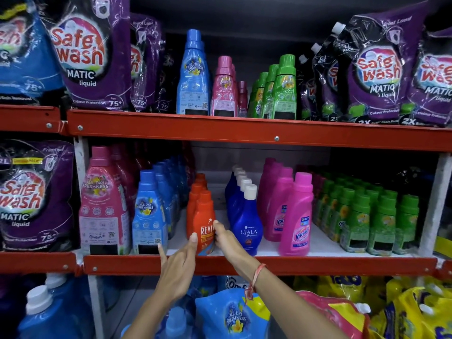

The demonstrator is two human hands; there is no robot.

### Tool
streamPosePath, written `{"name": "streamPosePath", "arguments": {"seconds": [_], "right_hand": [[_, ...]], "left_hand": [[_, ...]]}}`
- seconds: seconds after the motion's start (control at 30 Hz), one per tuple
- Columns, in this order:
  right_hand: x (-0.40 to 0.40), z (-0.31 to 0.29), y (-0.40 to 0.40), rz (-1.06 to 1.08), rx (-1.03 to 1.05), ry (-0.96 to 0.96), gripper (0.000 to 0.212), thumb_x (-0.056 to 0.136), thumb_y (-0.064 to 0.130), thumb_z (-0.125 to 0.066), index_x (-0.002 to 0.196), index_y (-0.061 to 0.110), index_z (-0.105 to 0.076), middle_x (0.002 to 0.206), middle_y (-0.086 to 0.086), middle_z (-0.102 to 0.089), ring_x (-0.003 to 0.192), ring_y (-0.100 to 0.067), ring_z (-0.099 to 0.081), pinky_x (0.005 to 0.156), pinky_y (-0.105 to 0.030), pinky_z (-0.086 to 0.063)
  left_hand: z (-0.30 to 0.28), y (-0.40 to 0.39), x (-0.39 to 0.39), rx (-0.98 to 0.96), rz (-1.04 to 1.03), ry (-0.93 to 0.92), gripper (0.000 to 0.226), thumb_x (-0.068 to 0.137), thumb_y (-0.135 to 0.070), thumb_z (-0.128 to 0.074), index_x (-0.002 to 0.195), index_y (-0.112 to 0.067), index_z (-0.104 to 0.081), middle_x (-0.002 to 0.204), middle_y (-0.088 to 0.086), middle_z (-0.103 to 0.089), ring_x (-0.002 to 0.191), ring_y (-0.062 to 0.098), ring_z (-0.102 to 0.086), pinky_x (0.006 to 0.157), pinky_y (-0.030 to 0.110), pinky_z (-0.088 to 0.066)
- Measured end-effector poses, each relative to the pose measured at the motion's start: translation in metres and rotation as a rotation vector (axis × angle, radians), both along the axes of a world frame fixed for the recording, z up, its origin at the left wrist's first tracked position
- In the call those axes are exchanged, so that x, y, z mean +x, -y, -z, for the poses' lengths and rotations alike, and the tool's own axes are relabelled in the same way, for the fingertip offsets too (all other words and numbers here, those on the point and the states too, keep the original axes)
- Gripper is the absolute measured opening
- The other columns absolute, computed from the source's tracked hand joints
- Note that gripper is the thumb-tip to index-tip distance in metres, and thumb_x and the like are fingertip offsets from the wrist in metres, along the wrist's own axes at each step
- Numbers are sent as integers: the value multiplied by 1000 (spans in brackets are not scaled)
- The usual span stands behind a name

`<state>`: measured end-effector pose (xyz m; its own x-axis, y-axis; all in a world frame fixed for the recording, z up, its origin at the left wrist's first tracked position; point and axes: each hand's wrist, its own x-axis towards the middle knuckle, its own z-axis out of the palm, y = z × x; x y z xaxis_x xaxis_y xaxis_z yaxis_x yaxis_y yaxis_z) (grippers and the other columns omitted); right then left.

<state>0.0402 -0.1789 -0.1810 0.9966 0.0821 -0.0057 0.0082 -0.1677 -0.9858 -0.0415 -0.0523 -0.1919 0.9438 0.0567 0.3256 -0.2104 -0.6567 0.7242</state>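
Nearest the camera, below the middle shelf (293, 265), a blue refill pouch (232, 316) stood under both forearms. A red thread (256, 275) was tied round the right wrist.

The left hand (177, 267) was raised in front of the shelf's red front edge. Its digits were straight, and its thumb (194, 238) touched the lower front of the orange bottle (204, 221). One finger pointed up toward the light blue bottle (149, 216). The right hand (226, 239) gripped the orange bottle by its right flank, thumb at the label's edge. Its other fingers passed behind the bottle and could not be seen. The two hands were close together, with only the bottle between them.

The orange bottle stood upright at the front edge of the middle shelf, left of centre, heading a single row of like bottles. The light blue bottle stood just beside it on the left. A dark blue bottle (247, 228) with a white cap stood just beside it on the right. Further right along the front edge were a pink bottle (297, 221) and rows of green bottles (381, 223).

On the upper shelf (244, 130), purple pouches (90, 57) occupied both ends.
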Motion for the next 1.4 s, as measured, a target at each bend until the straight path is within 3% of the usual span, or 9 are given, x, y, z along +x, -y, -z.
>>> {"name": "streamPosePath", "arguments": {"seconds": [0.13,0.23,0.33,0.53,0.77,0.97,1.07,1.2,1.4], "right_hand": [[-18,-8,1,-83,-29,-37,44,90,59,-36,105,25,-60,122,-12,-65,110,-19,-60,114,-43,-37],[-36,-25,5,-120,-19,-65,40,101,45,-32,98,21,-65,121,-9,-61,125,-24,-56,113,-33,-36],[-43,-31,10,-165,26,-37,49,105,32,-28,133,-2,-50,134,-14,-54,135,-29,-47,106,-26,-37],[-48,-35,9,-228,68,-54,52,105,33,-27,143,-1,-37,149,-20,-42,138,-30,-43,109,-26,-35],[-50,-26,11,-256,-111,58,61,97,54,-31,135,13,-54,141,-11,-55,131,-21,-53,117,-34,-32],[-55,-11,26,-65,-120,352,28,97,41,-44,94,34,-71,103,3,-77,100,-8,-71,98,-35,-52],[-69,-16,41,68,39,522,29,101,25,-45,87,28,-71,84,-4,-76,78,-13,-73,73,-29,-57],[-79,-22,62,406,115,691,31,101,22,-46,79,15,-68,67,-5,-67,60,-11,-63,60,-30,-56],[-66,-24,81,509,-65,404,29,101,32,-41,118,16,-57,121,-8,-58,119,-28,-51,97,-35,-39]], "left_hand": [[-15,6,-4,-20,-96,-93,74,78,-69,9,87,-33,-56,71,8,-67,98,4,-47,117,44,23],[-24,6,-4,-105,-100,-157,79,76,-68,10,89,-29,-57,78,1,-63,126,18,-45,115,45,26],[-28,4,-5,-169,-101,-168,70,75,-69,10,79,-36,-52,71,-15,-44,140,25,-34,111,44,29],[-24,-2,6,-226,-104,-150,105,70,-74,13,132,-22,-54,117,12,-67,144,25,-28,111,45,30],[-19,-3,5,-162,-71,-112,99,78,-72,12,135,-24,-53,125,12,-65,143,25,-29,112,44,28],[-9,3,-10,-170,-256,242,66,97,-55,-15,122,-16,-62,120,6,-66,126,24,-50,122,50,-2],[-6,6,-11,-203,-246,433,69,93,-61,-16,116,-16,-63,111,0,-65,107,17,-56,101,38,-37],[-14,23,-15,-266,-86,437,58,91,-62,-20,105,-25,-63,99,-8,-66,97,10,-61,84,27,-46],[-20,55,-8,-338,200,126,78,87,-69,-17,132,-18,-56,132,-3,-61,123,10,-55,107,29,-37]]}}
